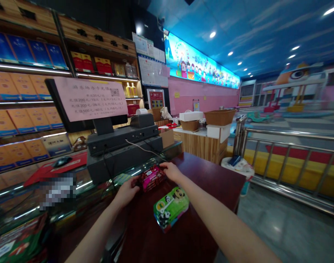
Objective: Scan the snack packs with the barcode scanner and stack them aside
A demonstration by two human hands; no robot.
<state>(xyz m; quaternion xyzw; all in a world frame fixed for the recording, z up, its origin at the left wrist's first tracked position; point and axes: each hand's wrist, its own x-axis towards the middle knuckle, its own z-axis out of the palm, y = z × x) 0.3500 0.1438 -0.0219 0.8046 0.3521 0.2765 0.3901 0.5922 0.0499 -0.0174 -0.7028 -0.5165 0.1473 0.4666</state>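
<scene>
A dark red and pink snack packet (152, 178) lies at the far left side of the dark red table, between my two hands. My left hand (128, 190) is at its left end, with fingers and thumb curled about the edge. At the opposite end, my right hand (170, 171) has its fingers closed on the packet's right edge. Nearer to me lies a bright green pack with panda pictures (171, 207), untouched, below the right wrist. My fingertips are partly hidden behind the packet.
Left of the table (218, 182) runs a glass counter with a cash-register screen (90, 98), a black base (123, 135) and hanging cables. More packets (19, 239) lie at lower left. A metal railing (292, 135) and a white bin (239, 168) stand right.
</scene>
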